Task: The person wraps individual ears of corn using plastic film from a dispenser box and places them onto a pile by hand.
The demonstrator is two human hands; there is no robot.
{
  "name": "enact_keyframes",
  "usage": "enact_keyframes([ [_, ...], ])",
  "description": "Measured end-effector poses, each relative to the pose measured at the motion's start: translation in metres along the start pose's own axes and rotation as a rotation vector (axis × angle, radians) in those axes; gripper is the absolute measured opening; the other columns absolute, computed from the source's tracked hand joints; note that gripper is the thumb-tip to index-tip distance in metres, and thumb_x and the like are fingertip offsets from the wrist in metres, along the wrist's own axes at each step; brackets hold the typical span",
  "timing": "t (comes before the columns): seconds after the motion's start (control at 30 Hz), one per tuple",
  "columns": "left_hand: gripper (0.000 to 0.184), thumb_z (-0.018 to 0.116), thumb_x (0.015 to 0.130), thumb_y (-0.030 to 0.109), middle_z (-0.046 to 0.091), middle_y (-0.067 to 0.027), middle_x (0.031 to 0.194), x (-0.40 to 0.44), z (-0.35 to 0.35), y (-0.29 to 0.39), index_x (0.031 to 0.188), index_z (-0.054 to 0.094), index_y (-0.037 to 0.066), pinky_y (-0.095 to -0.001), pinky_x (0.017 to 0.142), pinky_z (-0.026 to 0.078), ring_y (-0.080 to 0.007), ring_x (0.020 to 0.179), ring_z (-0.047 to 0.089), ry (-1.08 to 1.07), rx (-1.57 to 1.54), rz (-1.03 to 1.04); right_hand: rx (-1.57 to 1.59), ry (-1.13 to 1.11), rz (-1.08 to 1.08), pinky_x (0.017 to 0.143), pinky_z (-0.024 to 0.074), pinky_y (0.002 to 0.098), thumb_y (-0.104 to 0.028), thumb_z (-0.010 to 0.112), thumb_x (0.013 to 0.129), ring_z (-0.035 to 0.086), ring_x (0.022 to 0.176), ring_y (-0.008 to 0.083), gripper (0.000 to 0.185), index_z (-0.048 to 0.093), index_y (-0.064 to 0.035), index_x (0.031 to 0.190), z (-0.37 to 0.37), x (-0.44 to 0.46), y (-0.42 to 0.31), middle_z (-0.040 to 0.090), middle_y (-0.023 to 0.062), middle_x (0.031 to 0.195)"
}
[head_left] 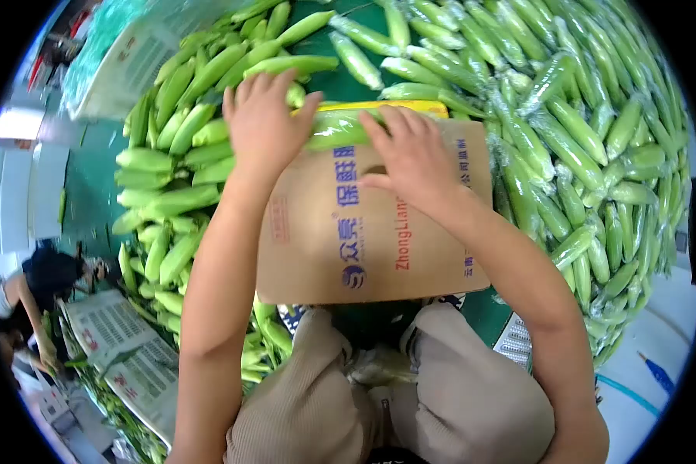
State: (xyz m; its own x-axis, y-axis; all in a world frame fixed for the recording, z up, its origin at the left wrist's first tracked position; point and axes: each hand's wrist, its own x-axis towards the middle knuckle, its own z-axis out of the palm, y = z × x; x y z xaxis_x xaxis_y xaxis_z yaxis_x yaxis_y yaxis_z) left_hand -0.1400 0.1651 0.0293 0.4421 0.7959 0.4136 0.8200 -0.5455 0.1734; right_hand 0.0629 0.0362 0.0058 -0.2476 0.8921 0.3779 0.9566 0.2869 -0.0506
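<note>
An ear of corn [336,131], pale green in its husk and shiny as if under clear film, lies across the far end of a cardboard box [309,232]. My left hand [264,120] is at the corn's left end, fingers stretched forward and thumb apart. My right hand [416,155] rests over the corn's right end, with its fingers spread and fingertips touching it. Neither hand is wrapped around the corn. A yellow strip [433,108] shows just behind the corn, mostly hidden.
Unwrapped corn ears [162,201] are heaped on the left. A large pile of film-wrapped corn [580,131] rises on the right. The box sits above my knees [472,371]. Another person [46,282] is at lower left, beside a printed white carton [120,348].
</note>
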Motion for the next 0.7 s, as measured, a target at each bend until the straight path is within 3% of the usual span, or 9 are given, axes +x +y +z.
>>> enact_keyframes([
  [0.03,0.04,0.075,0.089,0.03,0.067,-0.0119,0.127,-0.002,-0.002,-0.002,0.123,0.07,0.009,-0.0577,0.108,0.04,-0.0348,0.121,0.059,-0.035,-0.161,-0.072,-0.027,0.064,0.004,0.098,0.0457,0.0455,-0.048,0.082,0.076,0.055,0.115,0.031,0.083,0.052,-0.0085,0.143,0.013,0.009,0.009,0.057,0.0115,0.121],
  [0.1,0.041,0.075,0.085,0.013,0.067,-0.0118,0.127,-0.026,0.002,0.002,0.125,0.068,0.009,-0.0539,0.11,0.04,-0.035,0.119,0.061,-0.042,-0.329,0.041,0.073,0.022,0.014,0.094,0.0492,0.0435,-0.047,0.083,0.077,0.058,0.111,0.0302,0.073,0.057,-0.0077,0.133,0.033,0.032,0.031,0.059,0.0101,0.115],
  [0.13,0.046,0.075,0.083,0.009,0.065,-0.0113,0.132,-0.039,0.0,0.012,0.128,0.066,0.009,-0.0544,0.115,0.036,-0.0339,0.127,0.058,0.015,-0.253,0.144,0.133,-0.003,0.014,0.093,0.0509,0.0424,-0.046,0.083,0.077,0.059,0.109,0.0299,0.068,0.059,-0.0074,0.128,0.039,0.038,0.038,0.06,0.0094,0.112],
  [0.23,0.067,0.077,0.081,0.012,0.056,-0.0109,0.147,-0.056,-0.015,0.032,0.144,0.055,0.011,-0.0563,0.122,0.026,-0.0314,0.142,0.047,-0.06,-0.266,0.168,0.157,-0.155,0.02,0.091,0.053,0.0454,-0.042,0.084,0.077,0.061,0.107,0.0328,0.062,0.061,-0.0055,0.121,0.042,0.053,0.047,0.062,0.0111,0.107],
  [0.33,0.084,0.084,0.078,0.026,0.048,-0.0105,0.156,-0.065,-0.031,0.045,0.152,0.047,0.015,-0.0585,0.125,0.019,-0.0304,0.15,0.038,-0.221,-0.124,0.254,0.361,-0.255,-0.08,0.087,0.0543,0.0468,-0.047,0.08,0.081,0.065,0.103,0.0351,0.056,0.065,-0.0019,0.109,0.02,0.029,0.033,0.065,0.0149,0.104],
  [0.43,0.079,0.087,0.071,0.033,0.063,-0.0085,0.137,-0.081,-0.029,0.047,0.142,0.056,0.017,-0.0492,0.104,0.048,-0.0327,0.123,0.061,-0.357,-0.072,0.355,0.645,-0.589,-0.021,0.085,0.0522,0.048,-0.051,0.073,0.088,0.063,0.098,0.0375,0.052,0.065,-0.0019,0.105,-0.017,-0.002,0.016,0.064,0.0165,0.098],
  [0.53,0.068,0.085,0.068,0.031,0.071,-0.0104,0.113,-0.097,-0.041,0.06,0.13,0.063,0.015,-0.0445,0.086,0.055,-0.034,0.1,0.069,-0.643,-0.221,0.285,0.672,-0.923,-0.006,0.086,0.0511,0.0475,-0.055,0.066,0.094,0.063,0.095,0.0382,0.053,0.066,-0.004,0.109,-0.016,-0.001,0.025,0.066,0.0166,0.095],
  [0.6,0.062,0.083,0.068,0.03,0.072,-0.0144,0.103,-0.095,-0.048,0.067,0.124,0.064,0.012,-0.0456,0.083,0.056,-0.0363,0.094,0.07,-0.721,-0.295,0.306,0.567,-0.877,-0.085,0.107,0.0443,0.0485,-0.06,0.061,0.095,0.059,0.124,0.0349,0.061,0.063,-0.0119,0.132,-0.038,0.022,0.025,0.066,0.0141,0.128],
  [0.7,0.055,0.08,0.072,0.031,0.072,-0.0214,0.095,-0.084,-0.065,0.076,0.119,0.066,0.008,-0.0485,0.082,0.056,-0.0395,0.091,0.07,-1.022,-0.338,0.276,0.219,-0.25,-0.281,0.124,0.0221,0.056,-0.067,0.057,0.093,0.033,0.152,0.0282,0.076,0.05,-0.0202,0.152,0.027,-0.014,0.004,0.046,0.0052,0.159],
])
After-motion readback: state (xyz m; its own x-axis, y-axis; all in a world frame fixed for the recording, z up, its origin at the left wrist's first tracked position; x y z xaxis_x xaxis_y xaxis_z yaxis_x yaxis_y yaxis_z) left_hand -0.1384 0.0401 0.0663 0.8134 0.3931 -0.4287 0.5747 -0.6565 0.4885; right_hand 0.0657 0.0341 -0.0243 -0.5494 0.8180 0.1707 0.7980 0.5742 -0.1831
